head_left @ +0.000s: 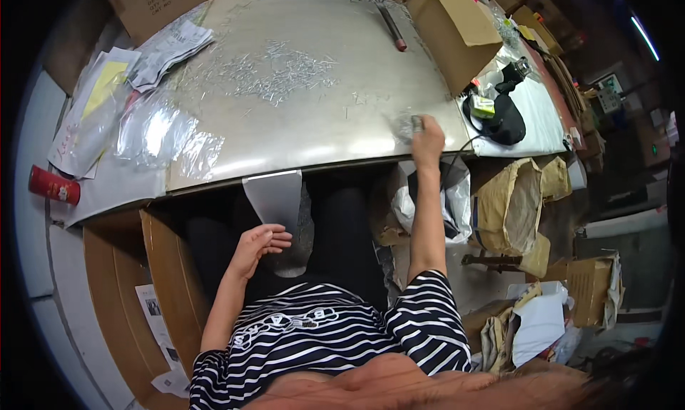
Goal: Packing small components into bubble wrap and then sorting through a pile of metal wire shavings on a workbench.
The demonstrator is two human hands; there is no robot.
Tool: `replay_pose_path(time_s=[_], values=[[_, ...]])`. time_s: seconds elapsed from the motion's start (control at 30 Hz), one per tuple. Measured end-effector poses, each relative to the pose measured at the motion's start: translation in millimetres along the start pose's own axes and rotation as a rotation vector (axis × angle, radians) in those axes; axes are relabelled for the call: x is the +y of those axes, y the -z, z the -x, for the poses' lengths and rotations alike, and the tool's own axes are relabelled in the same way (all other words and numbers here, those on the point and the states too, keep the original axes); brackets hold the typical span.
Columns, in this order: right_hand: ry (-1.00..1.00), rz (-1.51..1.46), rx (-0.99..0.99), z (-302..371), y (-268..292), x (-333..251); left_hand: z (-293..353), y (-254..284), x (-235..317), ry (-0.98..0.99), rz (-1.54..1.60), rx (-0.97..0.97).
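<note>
My right hand (428, 143) is at the table's near edge on the right, its fingers closed. A shiny greyish bit shows at the fingertips, with a blurred silvery patch beside it, too indistinct to name. Farther off on the table, a loose pile of small thin metal pins or nails (278, 73) is spread out, with a few strays toward my right hand. My left hand (261, 249) hangs over my lap, fingers stretched out and holding nothing. Next to it, a pale flat sheet (277, 196) slopes down from the table edge between my legs.
Clear plastic bags (158, 128) and papers (170, 53) lie at the table's left, near a red can (54, 185). An open cardboard box (457, 35), a dark red-tipped tool (392, 28) and a black object (505, 117) are at right. A white bag (457, 196) hangs below.
</note>
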State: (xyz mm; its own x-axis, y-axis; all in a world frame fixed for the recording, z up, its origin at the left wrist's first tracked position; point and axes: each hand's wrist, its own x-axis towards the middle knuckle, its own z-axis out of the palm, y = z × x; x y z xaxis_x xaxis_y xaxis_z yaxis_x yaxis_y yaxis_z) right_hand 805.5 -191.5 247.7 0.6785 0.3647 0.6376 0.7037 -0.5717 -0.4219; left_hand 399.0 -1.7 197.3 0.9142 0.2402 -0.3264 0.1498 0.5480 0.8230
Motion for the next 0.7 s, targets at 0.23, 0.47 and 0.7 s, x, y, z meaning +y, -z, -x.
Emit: replay_pose_path(time_s=[0.23,0.47,0.7], values=[[0.000,-0.452,-0.123,-14,-29,58,36,-5,-15,0.068,-0.089,-0.026],[0.263,-0.693,-0.760,102,-21,-224,115,-22,8,-0.371,-0.282,0.373],[0.660,-0.881,-1.215,178,-2,-408,260,30,60,-0.485,-0.592,0.787]])
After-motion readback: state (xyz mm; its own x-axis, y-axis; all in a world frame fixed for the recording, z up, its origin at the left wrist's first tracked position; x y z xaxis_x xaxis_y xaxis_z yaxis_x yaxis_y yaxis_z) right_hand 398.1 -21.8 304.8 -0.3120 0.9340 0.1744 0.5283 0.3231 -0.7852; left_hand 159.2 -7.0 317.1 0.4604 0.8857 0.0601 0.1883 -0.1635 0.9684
